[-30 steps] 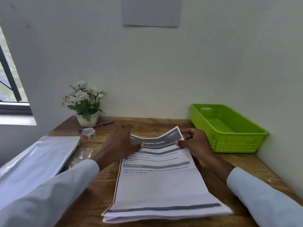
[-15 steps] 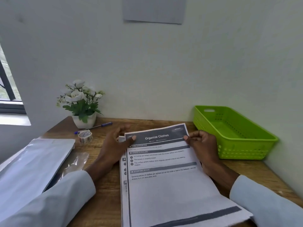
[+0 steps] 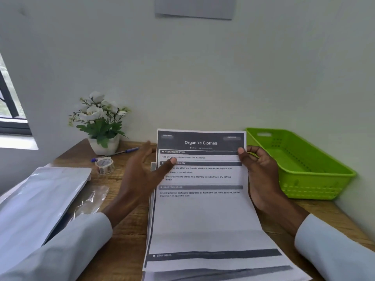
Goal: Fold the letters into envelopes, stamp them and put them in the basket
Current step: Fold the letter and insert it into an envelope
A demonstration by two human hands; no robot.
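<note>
right hand (image 3: 260, 175) pinches the letter's (image 3: 203, 209) edge; left hand (image 3: 142, 175) spread, thumb on it.

The top letter (image 3: 199, 199) has risen: a second ago its far end only curled off the stack (image 3: 223, 275), now that end stands lifted between the hands. The right hand (image 3: 261, 175) still pinches its right edge, while the left hand (image 3: 142, 175) has loosened, thumb resting on the left margin.
</note>
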